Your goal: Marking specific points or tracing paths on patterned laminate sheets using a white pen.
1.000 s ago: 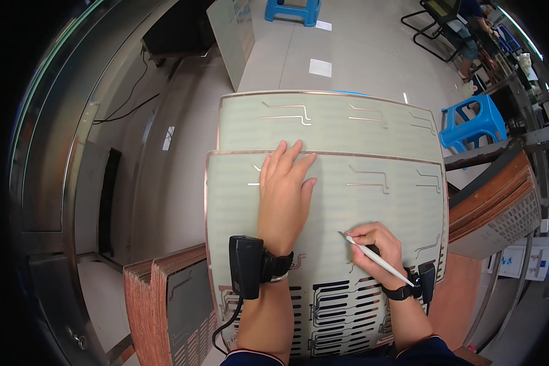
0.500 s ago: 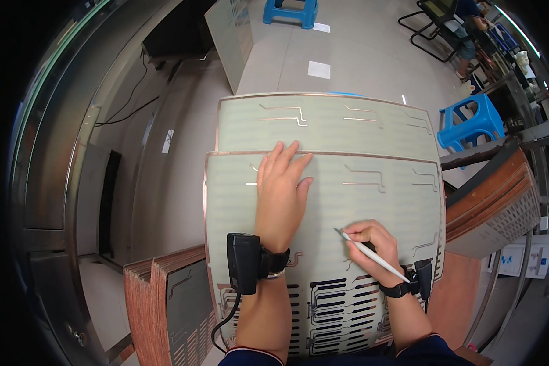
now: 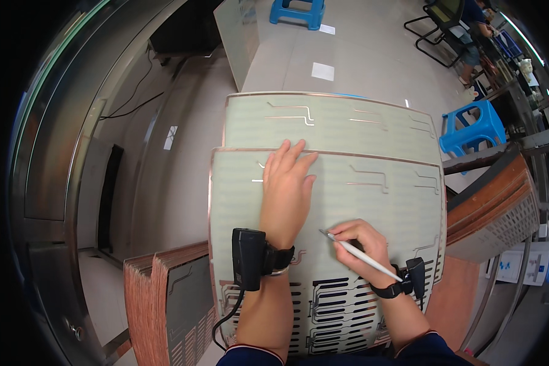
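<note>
A large pale-green circuit panel (image 3: pixel 402 213) with a copper rim lies in front of me, bearing thin metal traces and rows of dark bars at its near end. My left hand (image 3: pixel 288 192) rests flat on it with the fingers spread, their tips reaching just past its far edge. Pinched in my right hand (image 3: pixel 365 241) is a slim white craft knife (image 3: pixel 372 261), its metal tip at the middle of the panel; I cannot tell whether the tip touches. Beyond, a second similar panel (image 3: pixel 335 135) sticks out from under the first.
Stacks of copper-edged panels stand at the near left (image 3: pixel 141 299) and on the right (image 3: pixel 494 204). A metal-framed machine (image 3: pixel 52 183) lines the left side. Blue stools (image 3: pixel 474 129) and a black chair (image 3: pixel 436 30) stand on the floor, and a person (image 3: pixel 470 36) sits at the far right.
My right hand has moved a little to the left across the panel with the craft knife. My left hand stays flat on the panel. The whole view has shifted slightly.
</note>
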Available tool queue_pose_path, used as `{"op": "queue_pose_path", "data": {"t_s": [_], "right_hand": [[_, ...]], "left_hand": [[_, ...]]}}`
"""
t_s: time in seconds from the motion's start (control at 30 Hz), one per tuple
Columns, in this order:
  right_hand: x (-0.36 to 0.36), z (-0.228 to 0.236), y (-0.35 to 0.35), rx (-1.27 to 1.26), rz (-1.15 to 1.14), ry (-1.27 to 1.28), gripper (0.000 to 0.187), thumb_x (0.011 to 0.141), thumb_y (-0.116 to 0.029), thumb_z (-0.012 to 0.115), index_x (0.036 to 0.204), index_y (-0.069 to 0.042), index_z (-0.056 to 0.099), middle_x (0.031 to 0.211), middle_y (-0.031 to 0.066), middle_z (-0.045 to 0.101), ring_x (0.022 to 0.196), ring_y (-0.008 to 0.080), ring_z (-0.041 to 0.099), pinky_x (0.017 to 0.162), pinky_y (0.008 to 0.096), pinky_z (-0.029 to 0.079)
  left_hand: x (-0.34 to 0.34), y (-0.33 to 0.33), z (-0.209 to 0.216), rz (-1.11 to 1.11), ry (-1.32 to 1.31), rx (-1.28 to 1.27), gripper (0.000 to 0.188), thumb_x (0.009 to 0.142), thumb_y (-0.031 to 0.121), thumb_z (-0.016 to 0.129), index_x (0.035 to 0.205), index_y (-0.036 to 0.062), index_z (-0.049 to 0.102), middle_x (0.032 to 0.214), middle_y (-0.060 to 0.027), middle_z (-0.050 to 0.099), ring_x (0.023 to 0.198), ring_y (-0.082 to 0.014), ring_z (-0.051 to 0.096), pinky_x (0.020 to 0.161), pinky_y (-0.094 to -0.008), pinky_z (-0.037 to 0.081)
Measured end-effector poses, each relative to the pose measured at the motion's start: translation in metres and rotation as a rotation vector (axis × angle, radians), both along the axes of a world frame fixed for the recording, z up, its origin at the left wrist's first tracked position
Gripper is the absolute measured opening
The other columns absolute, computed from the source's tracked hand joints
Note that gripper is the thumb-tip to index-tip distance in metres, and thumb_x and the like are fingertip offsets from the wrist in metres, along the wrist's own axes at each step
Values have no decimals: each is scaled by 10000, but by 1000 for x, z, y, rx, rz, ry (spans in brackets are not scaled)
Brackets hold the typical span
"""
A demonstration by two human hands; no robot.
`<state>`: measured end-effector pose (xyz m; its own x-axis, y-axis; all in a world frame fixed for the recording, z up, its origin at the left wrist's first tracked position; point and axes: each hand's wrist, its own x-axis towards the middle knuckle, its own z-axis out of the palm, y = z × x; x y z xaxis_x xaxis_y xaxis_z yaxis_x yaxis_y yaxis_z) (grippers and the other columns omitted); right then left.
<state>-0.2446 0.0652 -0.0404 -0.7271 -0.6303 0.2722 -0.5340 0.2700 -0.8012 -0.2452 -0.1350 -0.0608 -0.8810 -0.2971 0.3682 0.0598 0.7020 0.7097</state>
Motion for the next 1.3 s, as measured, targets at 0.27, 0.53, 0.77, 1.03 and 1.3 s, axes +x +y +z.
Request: {"op": "queue_pose_path", "data": {"t_s": [0.27, 0.53, 0.77, 1.03, 1.3], "right_hand": [[-2, -3, -4, 8, -22, 32, 190, 765, 43, 755, 860, -27, 606, 948, 114, 726, 838, 271, 701, 739, 340, 573], [-1, -3, -4, 25, -50, 80, 198, 761, 46, 760, 851, -28, 599, 942, 116, 726, 831, 268, 702, 732, 336, 572], [-3, -5, -2, 5, -22, 75, 207, 758, 53, 761, 842, -32, 593, 935, 115, 726, 820, 263, 704, 718, 332, 572], [-2, -6, -6, -6, -53, 101, 214, 751, 66, 761, 837, -29, 590, 925, 115, 724, 815, 267, 704, 719, 332, 573], [-3, -4, -6, -4, -39, 84, 203, 755, 71, 756, 837, -25, 597, 929, 123, 724, 818, 265, 708, 723, 329, 574]], "left_hand": [[-2, 1, 4, 0, 3, 19, 377, 876, 8, 669, 1250, 53, 654, 1412, -155, 569, 1404, -393, 422, 1176, -503, 299], [-2, 2, 4, -6, 2, 33, 375, 880, 7, 662, 1252, 54, 654, 1415, -157, 566, 1410, -390, 418, 1182, -510, 287], [-2, 2, 3, -3, 3, 27, 371, 880, 11, 666, 1248, 55, 657, 1414, -155, 566, 1407, -390, 420, 1180, -509, 289], [-2, 1, 1, 3, 3, 17, 364, 876, 15, 672, 1238, 56, 663, 1410, -153, 570, 1403, -390, 424, 1176, -507, 297], [-3, 1, 4, 0, 4, 19, 362, 877, 13, 670, 1236, 53, 663, 1409, -153, 571, 1401, -390, 427, 1174, -503, 303]]}}
